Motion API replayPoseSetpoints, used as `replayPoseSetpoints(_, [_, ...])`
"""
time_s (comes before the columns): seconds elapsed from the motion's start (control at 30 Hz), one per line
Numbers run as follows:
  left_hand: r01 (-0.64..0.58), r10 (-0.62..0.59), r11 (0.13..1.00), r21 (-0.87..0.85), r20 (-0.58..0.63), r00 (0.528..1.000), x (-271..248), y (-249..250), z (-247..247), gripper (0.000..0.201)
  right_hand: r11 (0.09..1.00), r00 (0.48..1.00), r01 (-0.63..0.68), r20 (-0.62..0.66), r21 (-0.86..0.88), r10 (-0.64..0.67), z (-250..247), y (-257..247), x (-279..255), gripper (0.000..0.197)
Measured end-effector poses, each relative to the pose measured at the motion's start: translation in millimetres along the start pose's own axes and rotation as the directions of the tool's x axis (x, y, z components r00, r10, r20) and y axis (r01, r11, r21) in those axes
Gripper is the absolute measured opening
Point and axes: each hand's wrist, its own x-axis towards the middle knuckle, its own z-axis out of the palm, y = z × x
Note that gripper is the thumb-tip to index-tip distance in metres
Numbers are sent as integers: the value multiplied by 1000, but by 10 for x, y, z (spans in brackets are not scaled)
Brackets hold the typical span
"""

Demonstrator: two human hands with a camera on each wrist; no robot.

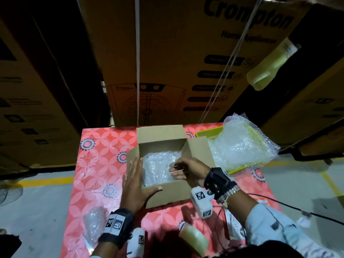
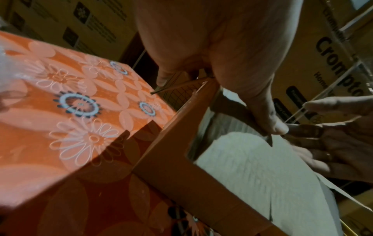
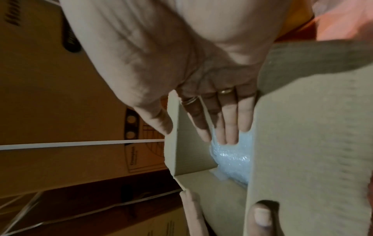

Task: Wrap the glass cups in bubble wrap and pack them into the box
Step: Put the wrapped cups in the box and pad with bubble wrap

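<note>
A small open cardboard box [image 1: 160,144] stands on the red flowered tablecloth [image 1: 100,164]. Bubble-wrapped bundles [image 1: 158,170] fill its inside; the glass under the wrap cannot be made out. My left hand [image 1: 144,175] lies flat on the box's near left corner, fingers straight along the left wall and thumb across the near wall. My right hand [image 1: 176,167] reaches in from the right, its straight fingers [image 3: 228,127] pressing on the bubble wrap [image 3: 232,159]. Another bubble-wrapped bundle [image 1: 95,222] lies on the table's near left, by my left wrist.
A yellow tray [image 1: 208,132] at the back right holds loose bubble-wrap sheets [image 1: 240,146]. A roll of clear tape [image 1: 193,239] sits near the front edge. Large printed cartons [image 1: 176,62] stand right behind the table. A black cable [image 1: 290,207] runs off to the right.
</note>
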Motion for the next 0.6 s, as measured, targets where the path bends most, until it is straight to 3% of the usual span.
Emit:
replayPoseSetpoints(0.1, [-5,6,992,123,-4,1000,19,154,-14,127,992,992,125,27,25,-125,-220,67,-341,24])
replayPoseSetpoints(0.2, [-44,50,982,186,-28,998,48,465,11,111,972,973,230,-50,47,-227,-600,162,-501,29])
replayPoseSetpoints(0.4, [-232,234,969,83,-27,972,183,1333,419,67,920,921,368,-190,132,-341,-1506,154,-747,19])
replayPoseSetpoints(0.6, [-285,279,952,114,66,958,351,2028,1031,58,871,845,485,-299,80,-443,-2559,-61,-830,16])
